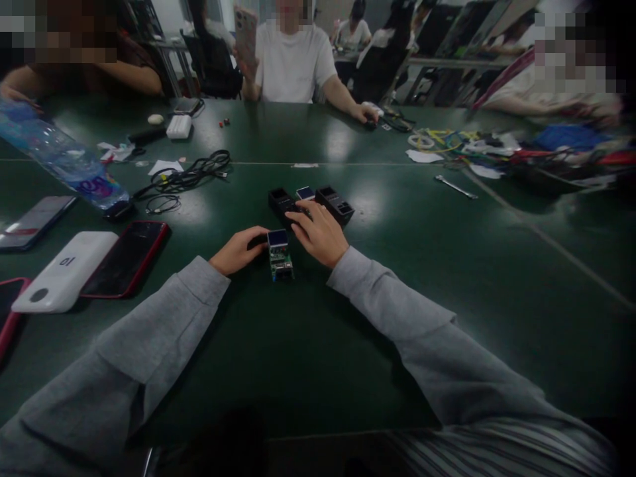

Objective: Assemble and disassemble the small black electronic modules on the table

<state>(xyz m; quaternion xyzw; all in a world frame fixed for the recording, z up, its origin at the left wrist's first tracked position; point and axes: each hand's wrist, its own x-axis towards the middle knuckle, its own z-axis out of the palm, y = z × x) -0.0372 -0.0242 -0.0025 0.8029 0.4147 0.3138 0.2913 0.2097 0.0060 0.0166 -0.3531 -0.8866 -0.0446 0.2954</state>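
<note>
My left hand is at the left edge of a small green circuit board with a dark square screen at its top. The thumb and index finger close on the board's upper left side; the other fingers are mostly hidden. My right hand reaches over the left black case with its fingers stretched and apart. Whether the fingertips touch the case, I cannot tell. Another black case lies just beyond this hand. Between the two cases shows a second small screen, partly covered by my fingers.
Phones, a white power bank and a tilted plastic bottle lie at left, with black cables behind. A wrench and a pile of coloured wires are at right. Across the green table, a person holds up a phone.
</note>
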